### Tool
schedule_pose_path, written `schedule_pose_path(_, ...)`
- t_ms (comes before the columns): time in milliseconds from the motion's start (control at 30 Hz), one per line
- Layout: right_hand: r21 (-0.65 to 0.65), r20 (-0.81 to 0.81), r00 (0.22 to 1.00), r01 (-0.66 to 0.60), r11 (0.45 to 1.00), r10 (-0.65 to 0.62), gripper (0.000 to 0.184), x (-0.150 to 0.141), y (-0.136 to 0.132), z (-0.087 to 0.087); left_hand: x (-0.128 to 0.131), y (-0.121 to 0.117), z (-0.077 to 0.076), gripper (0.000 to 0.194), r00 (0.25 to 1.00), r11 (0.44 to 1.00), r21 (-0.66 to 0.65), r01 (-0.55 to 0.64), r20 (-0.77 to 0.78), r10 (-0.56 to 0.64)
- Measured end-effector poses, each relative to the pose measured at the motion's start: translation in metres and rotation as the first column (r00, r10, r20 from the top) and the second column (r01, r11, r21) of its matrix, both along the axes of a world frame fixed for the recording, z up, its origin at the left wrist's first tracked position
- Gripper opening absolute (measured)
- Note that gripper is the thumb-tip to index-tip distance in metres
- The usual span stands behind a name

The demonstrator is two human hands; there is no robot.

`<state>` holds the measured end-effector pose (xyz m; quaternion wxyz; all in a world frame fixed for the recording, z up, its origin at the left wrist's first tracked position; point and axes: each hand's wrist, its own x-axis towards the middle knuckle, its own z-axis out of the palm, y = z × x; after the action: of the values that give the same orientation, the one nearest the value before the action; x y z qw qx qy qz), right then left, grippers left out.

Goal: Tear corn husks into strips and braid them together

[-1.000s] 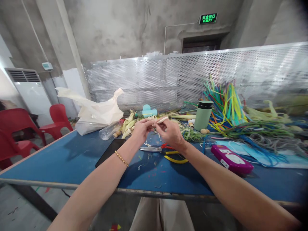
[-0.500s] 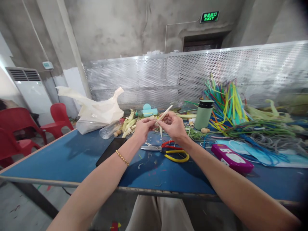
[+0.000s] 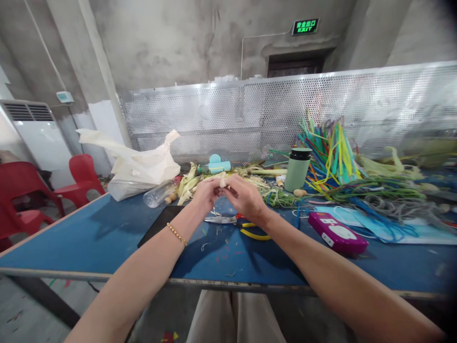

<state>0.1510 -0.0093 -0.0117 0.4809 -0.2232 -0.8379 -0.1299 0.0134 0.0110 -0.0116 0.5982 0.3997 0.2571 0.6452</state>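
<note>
My left hand (image 3: 208, 191) and my right hand (image 3: 245, 196) meet above the blue table, fingertips pinched close together. Between them a small pale piece of corn husk (image 3: 223, 182) shows; most of it is hidden by the fingers. Below the hands lie scissors (image 3: 223, 220) with red and yellow handles, blades pointing left, partly covered by my right hand and wrist. A flat black tablet-like slab (image 3: 157, 228) is under my left forearm. Behind the hands are more corn husks (image 3: 188, 183), pale green and cream.
At the left stand a white plastic bag (image 3: 143, 164) and a clear bottle (image 3: 157, 194). To the right are a green canister (image 3: 297, 170), a purple box (image 3: 337, 233), colourful strips (image 3: 332, 152), green cords (image 3: 378, 189) and blue face masks (image 3: 392, 226). A perforated metal panel (image 3: 221, 119) closes the back.
My hands have drawn together and my right hand has turned over the left fingertips. The long husk strip that stuck up is now mostly hidden. The view has shifted slightly.
</note>
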Motion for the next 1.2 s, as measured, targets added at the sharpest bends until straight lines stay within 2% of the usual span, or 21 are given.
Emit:
schedule_pose_path(133,0.013,0.035,0.993,0.109,0.994,-0.109,0.016,0.000,0.000,-0.003,-0.002,0.002,-0.003,0.019,0.998,1.000,0.009,-0.012,-0.057,0.012)
schedule_pose_path(267,-0.089,-0.039,0.970,0.235,0.968,-0.239,0.017,0.003,0.003,0.000,-0.001,-0.003,0.001,0.017,0.989,1.000,0.020,-0.021,-0.146,0.024)
schedule_pose_path(333,-0.179,-0.132,0.967,0.195,0.964,-0.220,0.012,0.005,0.007,0.003,-0.001,-0.006,0.002,0.016,0.985,0.999,0.034,-0.020,-0.172,0.025)
schedule_pose_path(467,-0.370,-0.355,0.929,-0.043,0.928,-0.099,0.011,0.009,0.019,0.007,-0.001,-0.007,0.003,0.018,0.979,0.999,0.051,-0.001,-0.203,0.011)
schedule_pose_path(567,-0.434,-0.469,0.883,-0.201,0.878,-0.030,0.014,0.011,0.027,0.007,-0.001,-0.006,0.003,0.019,0.978,0.997,0.067,0.024,-0.207,-0.009)
schedule_pose_path(633,-0.449,-0.515,0.857,-0.255,0.857,-0.015,0.015,0.011,0.029,0.007,-0.001,-0.006,0.003,0.020,0.978,0.997,0.074,0.035,-0.209,-0.019)
schedule_pose_path(733,-0.459,-0.544,0.838,-0.260,0.849,-0.037,0.017,0.011,0.030,0.007,0.000,-0.007,0.004,0.020,0.979,0.996,0.075,0.043,-0.202,-0.027)
schedule_pose_path(1100,-0.519,-0.513,0.847,-0.178,0.836,-0.138,0.017,0.012,0.021,0.011,0.001,-0.012,0.005,0.017,0.975,0.989,0.089,0.120,-0.199,-0.101)
schedule_pose_path(1200,-0.560,-0.510,0.852,-0.221,0.798,-0.122,0.016,0.011,0.019,0.010,0.000,-0.011,0.005,0.015,0.973,0.983,0.099,0.153,-0.192,-0.132)
